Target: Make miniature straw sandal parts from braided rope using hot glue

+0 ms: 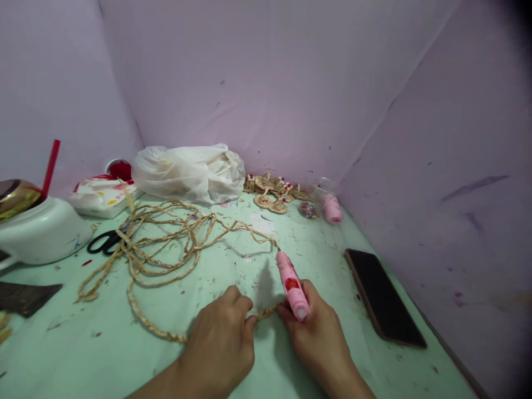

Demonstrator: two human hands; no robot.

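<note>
My left hand (224, 335) is closed around a braided straw cord (155, 331), with thumb and fingers pinching it near the middle front of the table. A short stretch of the braid spans the gap to my right hand (320, 332). That hand grips a pink glue gun (290, 282) with an orange-red patch on top, its thin tip pointing away from me. The right thumb and a fingertip also touch the braid. Beyond my left hand, the rest of the cord lies in loose loops, and one thin strand reaches close to the glue gun's tip.
Black scissors (108, 241) lie beside the loops, near a white pot (50, 233). Along the back are a white plastic bag (189, 174), woven straw pieces with beads (270, 202), a bead container (308, 209) and a pink thread spool (332, 209). A phone (384, 296) rests at right.
</note>
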